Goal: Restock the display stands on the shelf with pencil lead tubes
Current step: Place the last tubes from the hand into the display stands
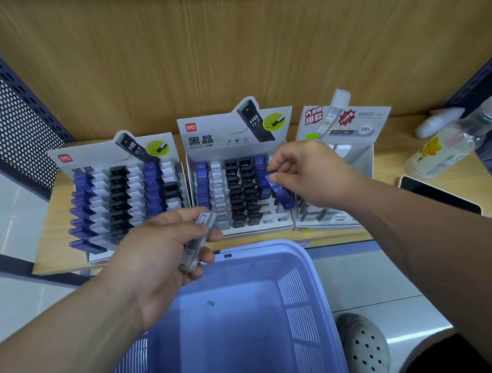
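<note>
A person stands at a wooden shelf (390, 162), seen from above through a camera worn on the head. Three cardboard display stands sit side by side on the shelf. The left stand (87, 157) is nearly full of blue, white and black pencil lead tubes in rows. The middle stand (214, 139) holds the same colours, with open slots along its front and right side. The right stand (367, 120) holds only a few pale tubes.

The right hand (307, 172) hovers over the right side of the middle stand, pinching the top of a blue tube (281, 191) between thumb and fingertips; the tube hangs tilted, marked HB 0.7. The left hand (164, 252) is lower, in front of the middle stand, its fingers curled round a small bunch of clear tubes (197, 243).

Below the hands is a blue plastic basket (297, 308). A clear bottle (458, 137) lies on the shelf to the right, near a dark phone (434, 193).
</note>
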A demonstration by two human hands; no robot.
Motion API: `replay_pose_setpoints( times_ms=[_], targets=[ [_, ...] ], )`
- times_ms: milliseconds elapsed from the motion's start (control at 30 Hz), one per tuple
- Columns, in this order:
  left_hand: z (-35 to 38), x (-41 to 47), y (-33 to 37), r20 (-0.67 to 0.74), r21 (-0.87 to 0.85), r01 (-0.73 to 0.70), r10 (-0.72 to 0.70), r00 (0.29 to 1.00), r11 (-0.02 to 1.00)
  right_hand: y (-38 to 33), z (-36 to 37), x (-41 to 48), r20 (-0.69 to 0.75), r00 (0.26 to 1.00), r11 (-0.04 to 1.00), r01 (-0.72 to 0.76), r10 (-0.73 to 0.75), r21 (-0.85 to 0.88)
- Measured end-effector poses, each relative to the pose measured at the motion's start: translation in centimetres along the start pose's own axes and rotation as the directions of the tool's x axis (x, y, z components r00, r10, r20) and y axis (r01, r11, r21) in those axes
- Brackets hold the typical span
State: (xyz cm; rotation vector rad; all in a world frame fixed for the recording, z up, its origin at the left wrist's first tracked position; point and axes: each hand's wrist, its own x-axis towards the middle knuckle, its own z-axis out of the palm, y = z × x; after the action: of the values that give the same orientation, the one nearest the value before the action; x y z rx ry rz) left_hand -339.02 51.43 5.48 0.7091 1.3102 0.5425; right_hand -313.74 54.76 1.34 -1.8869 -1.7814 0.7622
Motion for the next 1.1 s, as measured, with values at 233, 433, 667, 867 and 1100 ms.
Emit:
replay_pose_setpoints(
  times_ms=[233, 433, 667, 867, 1100],
  targets=[
    [-0.4, -0.1, 0.6, -0.015, -0.064, -0.005, 0.004, 1.000, 0.998, 0.9, 1.5, 1.2, 0.005, 0.998, 0.987, 0.056, -0.056, -0.151],
    [-0.9, 0.2, 0.7, -0.014, -0.061, -0.004, 0.003, 1.000, 0.998, 1.3, 2.1, 1.2, 0.030, 0.995, 0.964, 0.100, -0.095, -0.248],
    [-1.0, 0.3, 0.5, -0.003, -0.037, 0.002, -0.002, 1.000, 0.999, 1.4, 2.4, 1.2, 0.007, 0.995, 0.967, 0.101, -0.102, -0.233],
    [-0.9, 0.3, 0.3, -0.020, -0.052, 0.020, -0.021, 1.000, 0.998, 1.4, 2.7, 1.1, 0.026, 0.996, 0.967, 0.088, -0.085, -0.239],
    [-0.7, 0.3, 0.3, -0.058, -0.078, 0.016, -0.020, 0.998, 0.997, 1.3, 2.7, 1.2, -0.012, 0.992, 0.899, 0.109, -0.126, -0.425]
  ],
)
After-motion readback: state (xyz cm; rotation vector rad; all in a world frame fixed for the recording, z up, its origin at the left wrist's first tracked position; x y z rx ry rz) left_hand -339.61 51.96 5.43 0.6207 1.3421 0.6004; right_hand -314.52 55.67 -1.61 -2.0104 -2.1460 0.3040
